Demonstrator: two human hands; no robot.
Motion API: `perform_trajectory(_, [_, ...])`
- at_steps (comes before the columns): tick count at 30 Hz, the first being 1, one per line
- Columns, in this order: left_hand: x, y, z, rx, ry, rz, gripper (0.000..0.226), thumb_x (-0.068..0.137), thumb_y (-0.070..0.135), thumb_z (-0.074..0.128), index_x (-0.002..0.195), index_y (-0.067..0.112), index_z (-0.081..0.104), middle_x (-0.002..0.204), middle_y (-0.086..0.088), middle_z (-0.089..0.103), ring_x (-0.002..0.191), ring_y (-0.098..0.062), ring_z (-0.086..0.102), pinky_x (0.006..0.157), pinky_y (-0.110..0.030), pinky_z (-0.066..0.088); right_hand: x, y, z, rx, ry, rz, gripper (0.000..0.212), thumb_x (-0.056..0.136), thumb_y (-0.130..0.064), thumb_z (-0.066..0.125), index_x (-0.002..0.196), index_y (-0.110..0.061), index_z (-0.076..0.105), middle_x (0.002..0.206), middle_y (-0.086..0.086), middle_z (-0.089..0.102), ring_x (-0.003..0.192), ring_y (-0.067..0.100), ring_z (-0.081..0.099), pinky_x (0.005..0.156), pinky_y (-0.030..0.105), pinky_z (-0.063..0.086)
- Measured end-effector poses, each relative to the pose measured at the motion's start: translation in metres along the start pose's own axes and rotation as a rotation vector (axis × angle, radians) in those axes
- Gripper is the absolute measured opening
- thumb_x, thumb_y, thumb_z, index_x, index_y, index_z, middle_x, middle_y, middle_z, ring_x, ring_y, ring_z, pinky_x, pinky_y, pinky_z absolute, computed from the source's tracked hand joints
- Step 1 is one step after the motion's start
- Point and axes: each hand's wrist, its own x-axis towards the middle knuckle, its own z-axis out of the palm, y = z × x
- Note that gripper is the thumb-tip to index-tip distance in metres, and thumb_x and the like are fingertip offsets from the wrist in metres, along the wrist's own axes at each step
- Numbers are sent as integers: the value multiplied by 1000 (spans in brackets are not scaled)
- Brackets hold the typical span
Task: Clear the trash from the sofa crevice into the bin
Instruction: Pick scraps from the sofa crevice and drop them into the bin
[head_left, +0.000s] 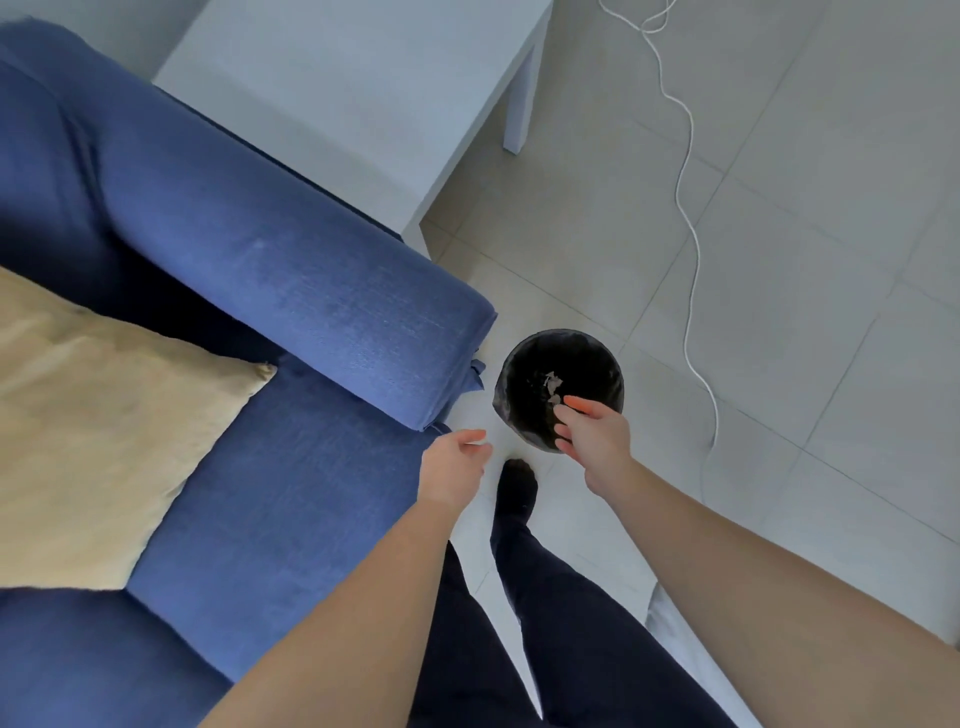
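Your right hand (592, 431) is positioned over the near rim of the bin (558, 387), fingers spread loosely and gripping nothing. Pale scraps of trash (553, 383) lie inside the bin. Your left hand (454, 465) sits just beside the bin, fingers loosely curled and empty, near the sofa (291, 291) armrest end.

Your round black bin (558, 387) stands upright on the floor just beside the blue sofa (291, 291) arm, with pale trash scraps (552, 383) lying inside.
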Motion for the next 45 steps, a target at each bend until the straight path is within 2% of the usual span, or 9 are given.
perform_trajectory(7, [-27,-22,-71,-58,107,30,30,92,24,58,115,34,74,82,6,73,75,-18,65,69,-27,53,-57,13,54,-122,-136,7,23,95,-6,75,117,-10,75,85,6,68,84,21,62,97,43,60])
perform_trajectory(10, [-28,-39,-105,-122,145,24,30,96,24,59,123,33,71,95,3,78,89,-25,74,70,-28,56,-76,29,88,-178,-173,8,17,93,-4,74,108,-10,78,85,10,65,81,22,58,84,35,58])
perform_trajectory(16, [-8,-74,-175,-169,241,27,38,99,27,58,134,28,70,119,5,76,102,-15,72,68,-21,49,-97,62,168,-297,-265,-1,26,93,-15,77,119,-12,76,89,7,71,85,18,68,88,35,63])
perform_trajectory(25, [67,-76,-284,-167,356,87,37,100,29,63,136,24,69,116,10,70,108,-11,62,82,-26,51,-106,71,306,-245,-251,28,42,91,-17,79,132,-13,71,115,14,77,88,14,70,73,21,65])
perform_trajectory(36, [200,-36,-361,45,458,113,44,101,18,61,144,13,60,130,-9,72,118,-29,69,99,-41,56,-53,59,457,8,-169,189,55,92,-12,80,144,-15,62,108,8,77,100,17,76,91,32,64])
perform_trajectory(39, [229,-32,-369,136,500,125,40,99,13,59,139,7,62,128,-16,70,121,-33,66,102,-39,52,-40,60,487,70,-111,291,50,92,-13,81,139,-16,65,99,4,78,85,12,76,80,27,66])
perform_trajectory(41, [244,-29,-373,210,492,144,36,100,10,57,135,4,63,127,-20,66,121,-36,61,105,-38,46,-34,58,502,84,-77,354,38,96,-11,75,133,-7,67,89,6,76,74,13,74,60,22,65])
perform_trajectory(43, [262,-30,-376,215,487,141,34,100,9,58,133,4,65,129,-21,63,121,-38,59,106,-38,43,-27,53,511,92,-59,405,12,105,-8,61,109,-1,70,82,8,70,66,16,67,41,19,58])
perform_trajectory(45, [282,-33,-379,177,487,117,34,99,13,62,132,9,67,130,-21,63,120,-38,60,105,-36,44,-18,53,519,56,-108,410,34,110,-7,45,79,-5,59,75,8,63,55,16,57,41,18,56])
